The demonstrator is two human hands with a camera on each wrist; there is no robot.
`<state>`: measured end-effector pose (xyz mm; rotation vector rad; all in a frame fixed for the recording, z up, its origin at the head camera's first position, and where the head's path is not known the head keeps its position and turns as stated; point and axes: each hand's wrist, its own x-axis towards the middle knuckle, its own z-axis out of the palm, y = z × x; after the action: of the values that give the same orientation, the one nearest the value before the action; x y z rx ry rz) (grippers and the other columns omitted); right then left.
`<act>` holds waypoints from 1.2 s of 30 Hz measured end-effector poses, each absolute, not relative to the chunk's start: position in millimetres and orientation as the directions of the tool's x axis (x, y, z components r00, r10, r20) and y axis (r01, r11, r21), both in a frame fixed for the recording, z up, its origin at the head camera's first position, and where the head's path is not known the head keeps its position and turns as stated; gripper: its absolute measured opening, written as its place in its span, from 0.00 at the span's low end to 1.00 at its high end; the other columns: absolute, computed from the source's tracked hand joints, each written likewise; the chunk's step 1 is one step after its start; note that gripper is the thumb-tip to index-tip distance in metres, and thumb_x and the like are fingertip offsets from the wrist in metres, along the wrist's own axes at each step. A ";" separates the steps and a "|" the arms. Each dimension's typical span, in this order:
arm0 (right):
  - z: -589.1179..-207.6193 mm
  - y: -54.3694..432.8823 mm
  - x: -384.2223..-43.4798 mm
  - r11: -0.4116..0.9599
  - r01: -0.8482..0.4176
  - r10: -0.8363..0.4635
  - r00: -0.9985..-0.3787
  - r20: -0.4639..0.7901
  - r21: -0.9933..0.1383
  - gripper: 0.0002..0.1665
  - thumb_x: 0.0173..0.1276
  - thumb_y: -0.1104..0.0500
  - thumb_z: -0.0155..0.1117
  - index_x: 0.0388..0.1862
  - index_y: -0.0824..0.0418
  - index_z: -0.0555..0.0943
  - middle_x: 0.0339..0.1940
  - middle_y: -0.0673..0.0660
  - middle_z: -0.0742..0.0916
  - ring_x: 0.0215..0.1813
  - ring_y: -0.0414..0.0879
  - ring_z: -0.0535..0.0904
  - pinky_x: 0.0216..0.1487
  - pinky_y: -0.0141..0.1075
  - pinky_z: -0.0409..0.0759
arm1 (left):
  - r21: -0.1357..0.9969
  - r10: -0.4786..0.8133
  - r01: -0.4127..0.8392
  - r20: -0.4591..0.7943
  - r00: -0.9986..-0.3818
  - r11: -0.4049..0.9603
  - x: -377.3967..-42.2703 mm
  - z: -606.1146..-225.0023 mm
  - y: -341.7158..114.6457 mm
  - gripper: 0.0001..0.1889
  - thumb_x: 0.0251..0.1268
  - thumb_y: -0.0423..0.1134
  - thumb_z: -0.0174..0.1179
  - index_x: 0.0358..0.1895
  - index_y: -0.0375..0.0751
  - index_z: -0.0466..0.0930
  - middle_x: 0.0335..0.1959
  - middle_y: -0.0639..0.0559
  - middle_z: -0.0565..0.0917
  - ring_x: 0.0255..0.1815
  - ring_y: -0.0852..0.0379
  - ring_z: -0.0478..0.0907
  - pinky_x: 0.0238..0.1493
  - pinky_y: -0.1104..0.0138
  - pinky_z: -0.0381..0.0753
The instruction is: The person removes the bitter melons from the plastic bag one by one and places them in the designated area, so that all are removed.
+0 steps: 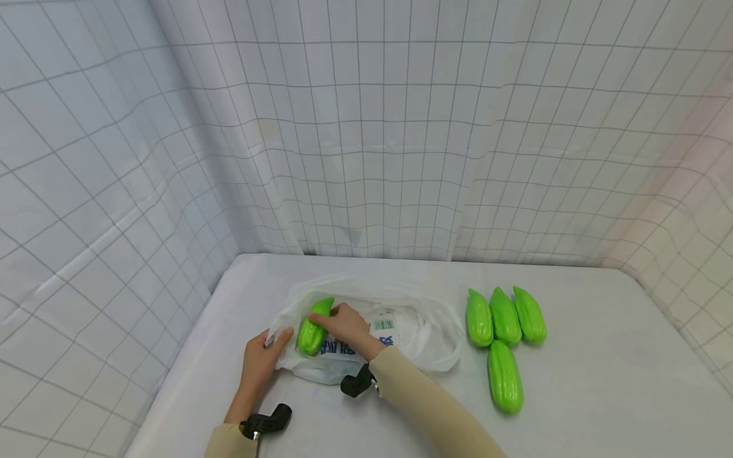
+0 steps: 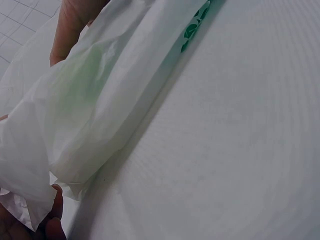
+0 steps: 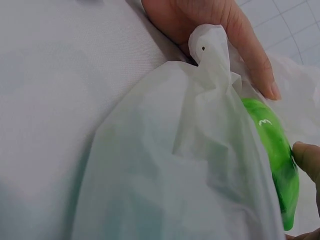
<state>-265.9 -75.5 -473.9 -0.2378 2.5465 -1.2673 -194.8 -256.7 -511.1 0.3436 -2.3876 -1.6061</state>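
A white plastic bag (image 1: 446,346), with its mouth spread, lies on the table in the head view. My left hand (image 1: 259,362) holds the bag's left edge between thumb and fingers. Inside the opening, my right hand (image 1: 350,329) grips a glossy green ridged gourd (image 1: 311,337) with a pointed tip. The right wrist view shows the gourd (image 3: 277,160) partly behind the bag wall, a thumb against its side. Through the thin plastic in the left wrist view, only a pale green patch shows.
Right of the bag, three green gourds (image 1: 505,318) lie side by side, and a fourth-like single gourd (image 1: 506,378) lies in front of them. Grid-patterned white curtains (image 1: 389,159) enclose the white table (image 1: 601,356) at the back and sides.
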 end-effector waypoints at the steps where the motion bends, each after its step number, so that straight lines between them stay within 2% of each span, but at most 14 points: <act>1: -474.1 -75.9 -265.9 0.604 -0.021 -0.266 -0.948 -0.177 -0.796 0.40 0.57 0.28 0.59 0.42 0.63 0.77 0.25 0.52 0.77 0.24 0.45 0.73 0.26 0.37 0.68 | 0.930 -0.327 -0.061 0.066 -0.943 0.364 -194.8 -511.0 -256.7 0.23 0.63 0.50 0.62 0.44 0.28 0.80 0.31 0.44 0.82 0.26 0.59 0.72 0.29 0.69 0.71; 22: -470.7 -71.0 -263.0 0.519 0.047 -0.287 -0.931 -0.226 -0.853 0.41 0.58 0.32 0.63 0.51 0.68 0.76 0.30 0.52 0.79 0.28 0.45 0.75 0.29 0.38 0.72 | 0.932 -0.339 -0.064 0.065 -0.939 0.357 -194.6 -510.8 -256.3 0.23 0.62 0.50 0.63 0.42 0.27 0.80 0.28 0.45 0.81 0.24 0.60 0.71 0.28 0.69 0.70; 31: -472.9 -63.5 -262.8 0.494 0.057 -0.321 -0.916 -0.243 -0.867 0.40 0.58 0.33 0.63 0.51 0.67 0.76 0.30 0.54 0.79 0.26 0.47 0.76 0.26 0.39 0.73 | 0.925 -0.343 -0.061 0.078 -0.936 0.376 -195.1 -511.5 -256.9 0.21 0.62 0.49 0.63 0.39 0.27 0.80 0.24 0.46 0.79 0.23 0.58 0.70 0.26 0.68 0.69; 36: -474.9 -60.3 -263.3 0.486 0.075 -0.326 -0.909 -0.261 -0.870 0.38 0.57 0.34 0.65 0.48 0.65 0.76 0.28 0.54 0.79 0.25 0.48 0.77 0.24 0.41 0.73 | 0.921 -0.340 -0.066 0.075 -0.937 0.384 -195.2 -511.1 -256.9 0.23 0.63 0.50 0.63 0.40 0.27 0.80 0.26 0.46 0.80 0.24 0.58 0.70 0.26 0.68 0.69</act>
<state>-263.3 -60.3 -474.9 -0.2095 2.3436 -1.4006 -195.2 -256.9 -511.1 0.3592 -2.3933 -1.5753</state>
